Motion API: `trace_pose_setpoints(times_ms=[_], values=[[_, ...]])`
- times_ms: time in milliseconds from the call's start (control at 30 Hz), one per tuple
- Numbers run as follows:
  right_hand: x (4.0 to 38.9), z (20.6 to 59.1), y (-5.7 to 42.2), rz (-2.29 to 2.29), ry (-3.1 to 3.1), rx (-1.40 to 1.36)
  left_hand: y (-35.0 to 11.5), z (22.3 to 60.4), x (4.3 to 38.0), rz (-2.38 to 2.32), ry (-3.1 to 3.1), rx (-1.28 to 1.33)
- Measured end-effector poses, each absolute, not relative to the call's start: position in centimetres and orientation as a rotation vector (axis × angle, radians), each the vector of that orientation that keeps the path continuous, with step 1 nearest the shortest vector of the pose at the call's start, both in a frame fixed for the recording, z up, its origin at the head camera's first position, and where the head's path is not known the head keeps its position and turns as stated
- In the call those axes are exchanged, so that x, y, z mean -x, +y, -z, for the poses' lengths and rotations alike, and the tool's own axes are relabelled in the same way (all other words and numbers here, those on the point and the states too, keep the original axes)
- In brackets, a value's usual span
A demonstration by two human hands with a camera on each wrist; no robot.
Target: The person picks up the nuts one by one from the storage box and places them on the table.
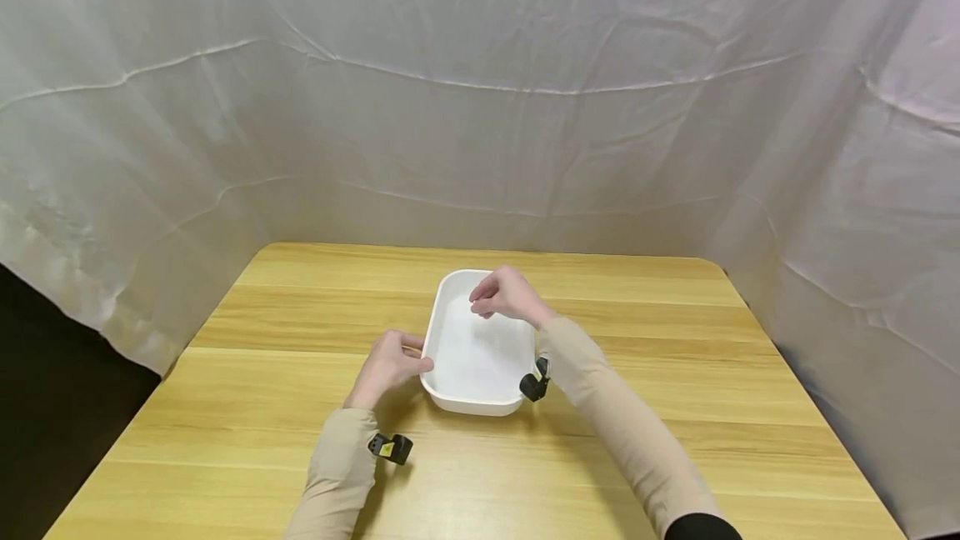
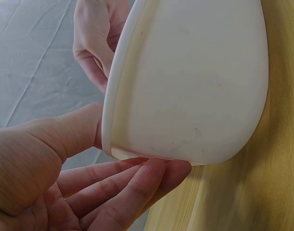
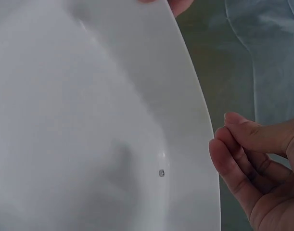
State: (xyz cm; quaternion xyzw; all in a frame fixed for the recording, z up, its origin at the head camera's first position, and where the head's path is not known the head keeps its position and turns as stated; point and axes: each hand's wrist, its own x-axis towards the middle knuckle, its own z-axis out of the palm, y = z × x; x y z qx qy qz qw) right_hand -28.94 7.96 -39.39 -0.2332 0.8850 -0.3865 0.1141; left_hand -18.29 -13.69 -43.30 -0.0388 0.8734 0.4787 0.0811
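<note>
A deep white plastic tray (image 1: 483, 357) with rounded corners rests on the wooden table. My left hand (image 1: 390, 367) grips its near left rim. The thumb (image 2: 82, 125) lies over the rim and the fingers (image 2: 132, 192) press the outer wall. Above the far part of the tray hovers my right hand (image 1: 508, 297), its fingers curled in and its thumb close to the index fingertip. I cannot make out whether anything tiny is between those fingertips. In the right wrist view, a tiny shiny metallic piece (image 3: 161, 173) lies inside the tray near the wall's foot.
The light wooden table (image 1: 247, 407) spreads around the tray. Pale grey curtains (image 1: 480, 148) hang behind it and along both sides. A black wrist camera (image 1: 392, 447) is on the left wrist and another camera (image 1: 534, 383) on the right, close to the tray's near right corner.
</note>
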Motion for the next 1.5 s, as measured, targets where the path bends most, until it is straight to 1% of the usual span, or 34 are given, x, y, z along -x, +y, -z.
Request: trace_pose_setpoints(times_ms=[200,767,967,1300,1500], values=[[28.2,39.0,9.2,1.237,2.56,0.716,-13.8,43.2,18.3,-1.424,2.62,0.101],[26.8,39.5,12.9,1.445,2.536,0.579,-13.9,42.9,18.1,-1.418,2.627,0.09],[26.4,40.0,14.4,1.508,2.529,0.501,-13.9,42.9,18.1,-1.417,2.639,0.08],[25.6,41.4,16.8,1.623,2.494,0.498,-13.9,42.9,18.1,-1.416,2.638,0.077],[25.2,42.1,18.0,1.659,2.51,0.446,-13.9,42.9,18.2,-1.414,2.635,0.082]])
